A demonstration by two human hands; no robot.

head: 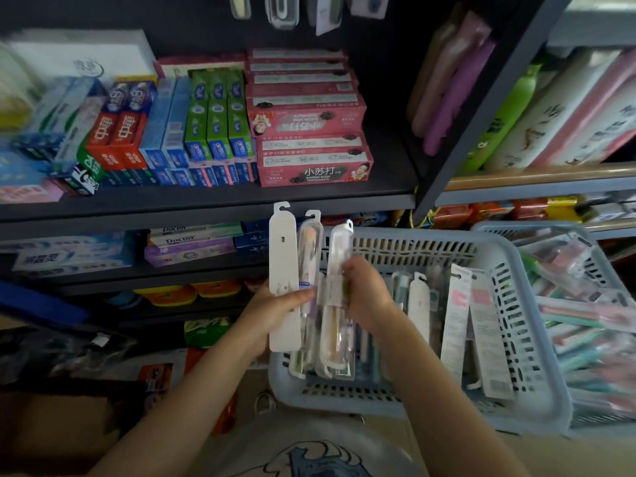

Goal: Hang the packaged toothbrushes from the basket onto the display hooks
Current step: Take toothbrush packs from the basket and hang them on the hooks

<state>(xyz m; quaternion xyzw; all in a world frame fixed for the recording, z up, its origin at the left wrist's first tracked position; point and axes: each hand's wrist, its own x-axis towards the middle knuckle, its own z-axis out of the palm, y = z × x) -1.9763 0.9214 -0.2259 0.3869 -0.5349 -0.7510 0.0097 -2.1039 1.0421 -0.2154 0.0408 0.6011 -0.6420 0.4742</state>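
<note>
My left hand (272,313) grips two packaged toothbrushes upright: a white-backed pack (283,256) and a clear pack (308,249) beside it. My right hand (364,290) holds a third clear toothbrush pack (339,256), also upright, right next to them. All three are held above the left end of a pale blue slotted basket (516,270) that holds several more toothbrush packs (457,318). At the top edge of the view, a few toothbrush packs (281,12) hang on the display; the hooks themselves are out of sight.
Dark shelves (213,201) behind the hands carry rows of toothpaste boxes (309,139). A second blue basket (585,297) of toothbrushes stands at the right. Bottles (550,108) fill the right-hand shelf. Lower shelves at the left hold more boxes.
</note>
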